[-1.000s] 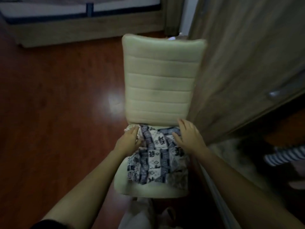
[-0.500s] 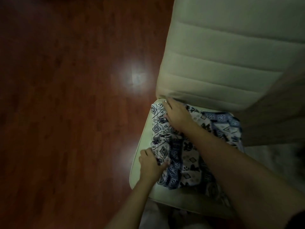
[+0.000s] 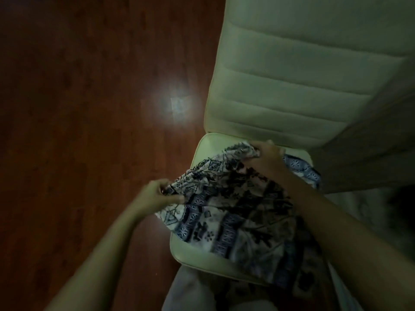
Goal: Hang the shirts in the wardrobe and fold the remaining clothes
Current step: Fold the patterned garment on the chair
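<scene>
Patterned blue-and-white garment on the cream chair seat, lower right of the frame. The left hand pinches its left edge; the right hand grasps its far corner near the backrest. Dark wooden floor fills the left.
</scene>
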